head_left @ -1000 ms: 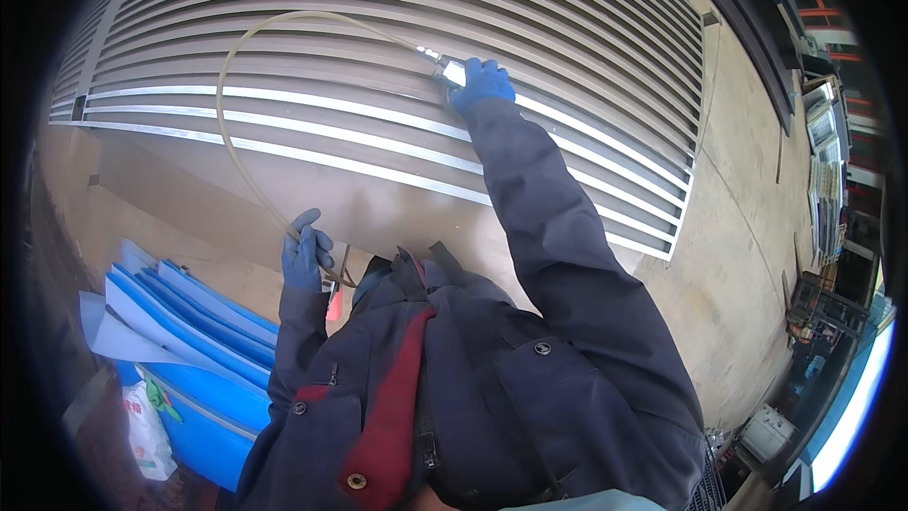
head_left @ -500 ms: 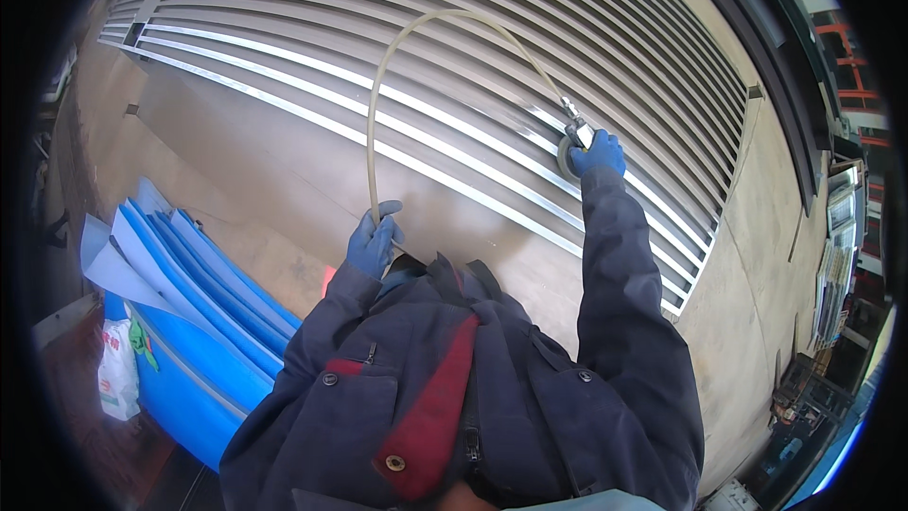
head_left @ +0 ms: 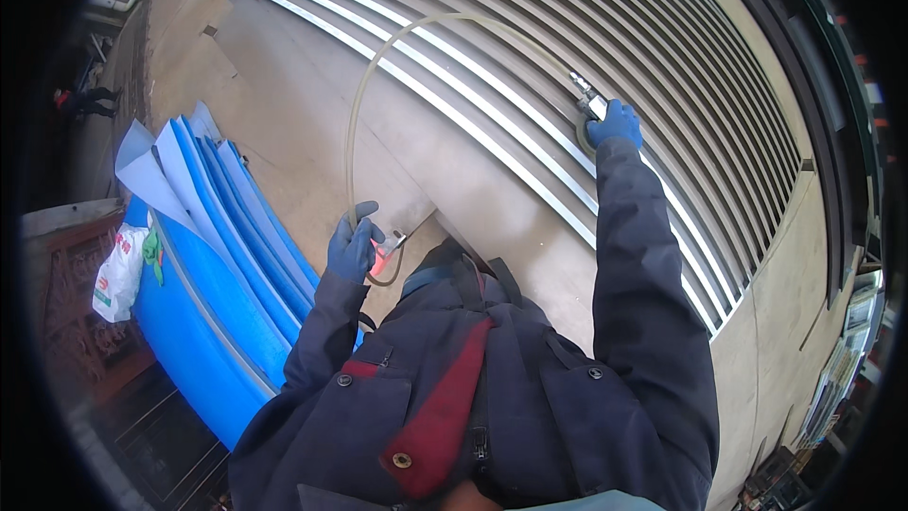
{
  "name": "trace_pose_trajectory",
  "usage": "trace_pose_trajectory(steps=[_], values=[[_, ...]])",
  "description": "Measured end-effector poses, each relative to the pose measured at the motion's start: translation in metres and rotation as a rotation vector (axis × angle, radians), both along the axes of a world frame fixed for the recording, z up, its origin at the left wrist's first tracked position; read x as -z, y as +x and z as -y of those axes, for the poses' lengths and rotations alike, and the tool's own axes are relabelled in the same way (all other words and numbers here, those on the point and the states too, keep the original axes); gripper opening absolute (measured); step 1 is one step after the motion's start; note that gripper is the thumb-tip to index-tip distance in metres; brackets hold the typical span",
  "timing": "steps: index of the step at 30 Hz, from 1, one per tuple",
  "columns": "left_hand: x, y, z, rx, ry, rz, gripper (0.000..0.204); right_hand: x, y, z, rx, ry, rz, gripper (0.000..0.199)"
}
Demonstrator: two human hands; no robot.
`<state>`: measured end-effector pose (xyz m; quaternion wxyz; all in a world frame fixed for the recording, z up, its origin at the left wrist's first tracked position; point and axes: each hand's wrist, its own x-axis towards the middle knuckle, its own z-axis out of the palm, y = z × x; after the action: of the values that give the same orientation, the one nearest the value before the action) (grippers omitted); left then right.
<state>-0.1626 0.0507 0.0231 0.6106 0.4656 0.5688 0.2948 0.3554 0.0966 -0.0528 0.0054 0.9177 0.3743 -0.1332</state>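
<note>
My right hand (head_left: pixel 615 123), in a blue glove, reaches out at arm's length and grips a small metal air tool (head_left: pixel 590 106) pressed against a long row of grey metal slats (head_left: pixel 567 47). A pale flexible hose (head_left: pixel 378 66) arcs from that tool up over the slats and down to my left hand (head_left: pixel 353 244). My left hand, also in a blue glove, is closed around the hose near my chest, beside a small metal fitting with an orange part (head_left: pixel 386 251). Dark jacket sleeves cover both arms.
A stack of blue panels with white sheets (head_left: pixel 203 227) leans at the left. A white plastic bag (head_left: pixel 118 274) lies on a dark surface beside them. A tan board (head_left: pixel 312 85) runs under the slats. Cluttered shelves (head_left: pixel 842 360) show at the far right.
My view has swung left, so the slats and my right hand with the tool now sit further right. The hose loop has shifted with it. Both hands keep their grips.
</note>
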Motion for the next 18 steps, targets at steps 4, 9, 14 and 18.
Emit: trace_pose_trajectory(steps=[4,9,14,18], values=[[-0.022,-0.048,0.047,-0.196,-0.003,-0.142,0.030,0.000,0.004,0.001,-0.070,0.020,0.011,0.058],[-0.029,-0.074,0.085,-0.335,0.022,-0.213,0.027,0.009,0.016,0.004,-0.142,0.003,0.072,0.056],[-0.019,-0.053,0.092,-0.168,-0.014,-0.220,0.034,0.017,0.028,0.010,-0.165,0.141,0.056,0.053],[-0.012,-0.043,0.080,-0.052,-0.026,-0.275,0.039,0.026,0.034,0.014,-0.049,0.088,0.105,0.054]])
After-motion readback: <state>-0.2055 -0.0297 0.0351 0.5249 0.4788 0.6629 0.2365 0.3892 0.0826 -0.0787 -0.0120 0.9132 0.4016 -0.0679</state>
